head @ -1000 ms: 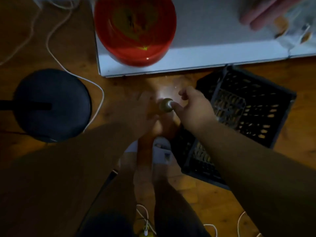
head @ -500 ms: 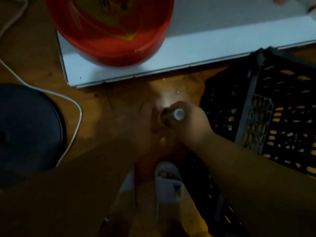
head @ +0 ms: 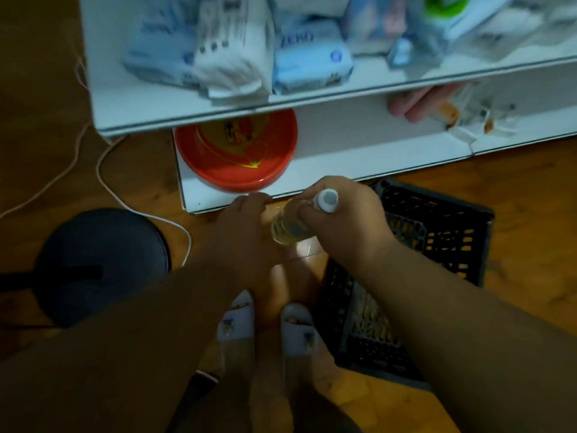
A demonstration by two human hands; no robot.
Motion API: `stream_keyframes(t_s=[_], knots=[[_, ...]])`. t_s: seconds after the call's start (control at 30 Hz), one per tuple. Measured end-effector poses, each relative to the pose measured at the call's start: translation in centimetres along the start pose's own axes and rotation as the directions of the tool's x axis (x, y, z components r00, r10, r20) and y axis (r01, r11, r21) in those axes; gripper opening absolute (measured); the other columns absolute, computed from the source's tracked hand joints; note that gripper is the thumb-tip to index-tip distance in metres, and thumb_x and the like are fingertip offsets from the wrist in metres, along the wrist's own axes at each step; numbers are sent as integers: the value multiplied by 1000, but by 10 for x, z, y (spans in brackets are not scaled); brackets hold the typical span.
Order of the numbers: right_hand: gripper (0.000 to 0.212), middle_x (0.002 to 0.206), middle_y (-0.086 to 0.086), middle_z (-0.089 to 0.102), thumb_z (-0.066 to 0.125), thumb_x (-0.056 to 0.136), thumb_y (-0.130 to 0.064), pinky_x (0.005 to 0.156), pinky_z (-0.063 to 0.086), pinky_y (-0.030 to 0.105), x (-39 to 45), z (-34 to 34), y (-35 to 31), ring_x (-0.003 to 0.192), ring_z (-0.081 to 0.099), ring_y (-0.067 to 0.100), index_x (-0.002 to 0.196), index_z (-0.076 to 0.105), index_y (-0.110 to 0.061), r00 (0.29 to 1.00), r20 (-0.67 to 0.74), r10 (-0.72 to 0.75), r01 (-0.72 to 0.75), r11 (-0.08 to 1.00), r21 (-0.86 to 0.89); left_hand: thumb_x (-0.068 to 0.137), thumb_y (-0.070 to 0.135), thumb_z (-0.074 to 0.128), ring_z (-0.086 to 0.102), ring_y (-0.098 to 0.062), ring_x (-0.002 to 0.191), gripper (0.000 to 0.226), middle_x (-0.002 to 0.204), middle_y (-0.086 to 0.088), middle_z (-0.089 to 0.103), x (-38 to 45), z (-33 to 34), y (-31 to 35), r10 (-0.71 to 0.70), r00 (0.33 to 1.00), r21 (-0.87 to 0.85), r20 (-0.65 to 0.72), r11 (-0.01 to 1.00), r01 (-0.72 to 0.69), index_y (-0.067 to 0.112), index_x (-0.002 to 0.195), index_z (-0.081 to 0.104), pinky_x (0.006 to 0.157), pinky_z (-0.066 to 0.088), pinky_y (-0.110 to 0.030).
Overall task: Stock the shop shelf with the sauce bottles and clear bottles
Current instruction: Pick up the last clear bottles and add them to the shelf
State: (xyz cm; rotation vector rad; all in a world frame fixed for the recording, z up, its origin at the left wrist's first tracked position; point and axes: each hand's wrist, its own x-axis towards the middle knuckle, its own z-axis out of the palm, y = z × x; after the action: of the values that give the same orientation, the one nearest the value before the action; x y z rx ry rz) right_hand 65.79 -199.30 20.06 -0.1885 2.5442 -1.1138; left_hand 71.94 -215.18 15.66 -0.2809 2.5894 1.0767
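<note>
A clear bottle [head: 288, 228] with a white cap [head: 326, 200] and a pale yellowish content is held upright just in front of the lowest board of the white shelf [head: 343, 170]; the right hand [head: 346, 217] is wrapped around its neck and cap, and the left hand [head: 246, 226] lies against its left side with the fingers curled, though in this dim light I cannot tell if that hand really grips the bottle or only touches it; the bottle is above the wooden floor [head: 530, 229], not on the shelf; to the right of the bottle, on the floor, stands a black plastic crate [head: 437, 232]; behind the bottle, on the lowest shelf board, sits a red round tub [head: 235, 151]; higher up, a shelf board carries blurred white and blue packets [head: 237, 54]; far left of the bottle there is a dark round stool [head: 103, 264] and a white cable [head: 103, 173]; below the bottle two feet in pale slippers [head: 237, 320] are seen.
</note>
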Motion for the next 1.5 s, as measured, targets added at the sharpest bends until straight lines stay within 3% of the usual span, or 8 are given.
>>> stream_keyframes(t_s=[0.17, 0.33, 0.53, 0.63, 0.77, 0.93, 1.07, 1.5], knots=[[13, 80, 13, 68, 71, 78, -13, 74, 54, 50, -56, -99, -117, 78, 64, 28, 75, 70, -1, 996, -76, -43, 50, 994, 93, 54, 53, 85, 54, -20, 114, 94, 129, -1, 53, -67, -83, 91, 1, 994, -63, -108, 998, -8, 22, 133, 48, 92, 50, -44], [15, 81, 6, 70, 74, 77, -21, 77, 54, 43, -106, -185, -209, 80, 65, 21, 78, 70, -7, 986, -131, -98, 113, 988, 110, 53, 56, 84, 56, -21, 107, 95, 123, -3, 55, -133, -157, 183, 99, 964, -65, -247, 991, -119, 16, 132, 49, 91, 50, -44], [31, 64, 13, 60, 71, 76, -30, 64, 52, 45, -136, -264, -300, 63, 58, 28, 67, 59, -3, 933, -244, -265, 296, 950, 99, 57, 53, 85, 52, -13, 109, 91, 123, 10, 47, -179, -227, 264, 170, 924, -58, -342, 978, -201, 25, 133, 44, 95, 47, -37], [33, 64, 26, 56, 71, 79, -16, 52, 42, 32, -145, -294, -346, 51, 44, 19, 69, 54, 11, 913, -285, -293, 365, 897, 247, 55, 52, 85, 52, -9, 105, 92, 122, 9, 48, -192, -257, 289, 213, 899, -78, -383, 962, -261, 24, 133, 45, 94, 48, -36], [27, 58, 16, 66, 71, 81, -15, 54, 49, 41, -143, -322, -390, 55, 55, 35, 66, 58, 4, 913, -284, -294, 398, 798, 453, 53, 57, 84, 52, -6, 108, 97, 127, 9, 49, -199, -296, 314, 252, 891, -103, -379, 945, -311, 26, 135, 43, 96, 47, -33], [27, 56, 25, 58, 67, 81, -8, 62, 44, 37, -127, -342, -440, 56, 60, 29, 59, 53, -2, 867, -310, -391, 499, 676, 543, 46, 74, 69, 49, -4, 111, 105, 128, 12, 47, -192, -351, 339, 306, 870, -104, -386, 923, -371, 28, 137, 40, 95, 44, -26], [29, 55, 11, 58, 68, 81, -15, 67, 40, 40, -108, -354, -470, 64, 51, 34, 56, 55, -11, 832, -243, -498, 538, 619, 572, 53, 69, 75, 50, -5, 104, 99, 123, 11, 49, -185, -386, 349, 340, 849, -38, -404, 921, -387, 27, 137, 41, 91, 45, -25], [33, 52, 24, 51, 64, 71, -12, 55, 40, 42, -26, -351, -524, 47, 49, 25, 66, 47, 16, 796, -210, -567, 572, 592, 568, 67, 53, 81, 59, -1, 101, 63, 113, 18, 62, -131, -409, 341, 179, 858, -123, -482, 955, -268, 36, 121, 54, 88, 53, -32]])
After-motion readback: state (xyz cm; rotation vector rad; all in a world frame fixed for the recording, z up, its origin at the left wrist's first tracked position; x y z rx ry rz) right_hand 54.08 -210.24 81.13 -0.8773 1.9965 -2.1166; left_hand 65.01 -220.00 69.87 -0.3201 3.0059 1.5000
